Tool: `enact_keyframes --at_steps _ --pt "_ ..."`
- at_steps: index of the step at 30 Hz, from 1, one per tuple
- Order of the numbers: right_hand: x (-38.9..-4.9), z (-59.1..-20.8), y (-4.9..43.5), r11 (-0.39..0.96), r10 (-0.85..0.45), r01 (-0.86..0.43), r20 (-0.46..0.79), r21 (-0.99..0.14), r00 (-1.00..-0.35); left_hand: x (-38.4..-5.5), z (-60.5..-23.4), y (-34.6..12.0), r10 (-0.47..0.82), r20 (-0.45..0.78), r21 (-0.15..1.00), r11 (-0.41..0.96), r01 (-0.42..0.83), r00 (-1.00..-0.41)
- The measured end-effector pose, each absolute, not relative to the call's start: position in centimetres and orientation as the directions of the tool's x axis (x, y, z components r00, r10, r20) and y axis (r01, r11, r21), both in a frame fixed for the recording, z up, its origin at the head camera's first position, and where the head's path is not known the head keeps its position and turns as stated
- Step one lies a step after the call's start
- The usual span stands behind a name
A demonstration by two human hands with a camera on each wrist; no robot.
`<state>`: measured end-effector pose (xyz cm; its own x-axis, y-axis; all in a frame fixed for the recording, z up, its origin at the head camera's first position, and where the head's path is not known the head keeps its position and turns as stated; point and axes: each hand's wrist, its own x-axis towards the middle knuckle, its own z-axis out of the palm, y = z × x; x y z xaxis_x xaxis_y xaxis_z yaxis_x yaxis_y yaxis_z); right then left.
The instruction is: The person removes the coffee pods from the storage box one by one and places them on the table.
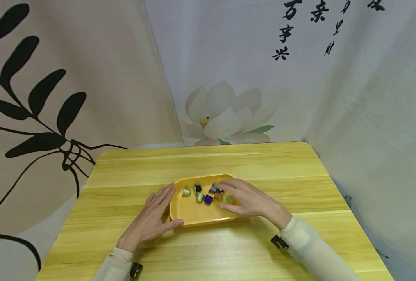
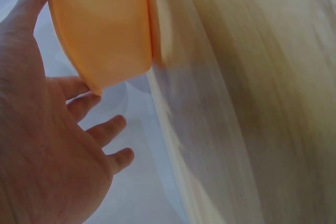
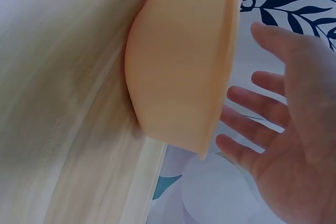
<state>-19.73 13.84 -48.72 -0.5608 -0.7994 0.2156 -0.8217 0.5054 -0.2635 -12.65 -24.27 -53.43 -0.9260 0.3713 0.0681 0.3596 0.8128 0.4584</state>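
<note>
A shallow yellow tray (image 1: 193, 223) stands on the wooden table in the head view. Lying loose in it are several coffee capsules, among them a light green capsule (image 1: 186, 192), a black capsule (image 1: 197, 189), a purple capsule (image 1: 208, 199) and an orange-brown capsule (image 1: 218, 196). My left hand (image 1: 151, 218) rests at the tray's left end, thumb and fingers spread along the rim. Above the tray's right side hovers my right hand (image 1: 244, 198), its fingers loosely extended over the capsules and partly hiding some. The right wrist view shows its palm beside the tray wall (image 3: 178, 66), with nothing gripped.
The wooden table (image 1: 208, 253) extends around the tray on all sides. Behind it hangs a pale cloth (image 1: 229, 47) printed with a lotus and black characters. Another curtain (image 1: 116, 78) with dark leaves hangs at the left.
</note>
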Motion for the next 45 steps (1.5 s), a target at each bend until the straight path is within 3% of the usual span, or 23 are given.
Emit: enact_keyframes --at_steps 28,45 --pt "-22.0 -50.4 12.5 0.487 -0.854 -0.821 0.032 -0.297 -0.519 -12.6 -53.6 -24.2 0.373 0.082 0.464 0.806 0.367 -0.924" --pt "-22.4 -50.6 11.5 0.539 -0.836 -0.795 -0.059 -0.278 -0.546 -12.6 -53.6 -24.3 0.376 0.089 0.475 0.798 0.371 -0.922"
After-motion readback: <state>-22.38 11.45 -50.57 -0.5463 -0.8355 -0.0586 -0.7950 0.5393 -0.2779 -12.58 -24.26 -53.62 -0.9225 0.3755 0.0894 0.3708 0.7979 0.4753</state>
